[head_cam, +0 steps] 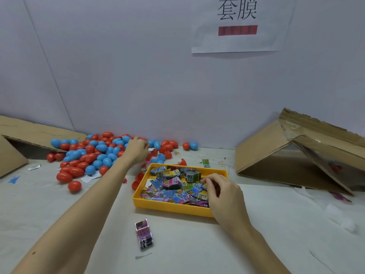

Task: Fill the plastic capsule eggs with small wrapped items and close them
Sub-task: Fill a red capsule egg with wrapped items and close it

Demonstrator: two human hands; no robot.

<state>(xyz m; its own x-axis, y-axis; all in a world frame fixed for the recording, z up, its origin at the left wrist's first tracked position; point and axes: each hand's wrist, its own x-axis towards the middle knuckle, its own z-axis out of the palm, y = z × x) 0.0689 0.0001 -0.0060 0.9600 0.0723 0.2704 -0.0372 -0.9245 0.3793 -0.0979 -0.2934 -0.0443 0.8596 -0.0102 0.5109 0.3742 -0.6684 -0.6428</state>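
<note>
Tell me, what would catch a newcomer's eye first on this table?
Probably the heap of red and blue capsule eggs along the back wall, where the left hand reaches in. Next, the yellow tray in the middle, piled with small bright wrapped packets, with the right hand curling its fingers over them. A paper sign with large characters hangs on the wall above.

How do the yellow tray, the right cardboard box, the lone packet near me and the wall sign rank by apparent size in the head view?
1. Box.
2. Sign, though it looks close to the box and hangs farther off, so these two are unsure.
3. Tray.
4. Packet, smallest despite being nearest.
</note>
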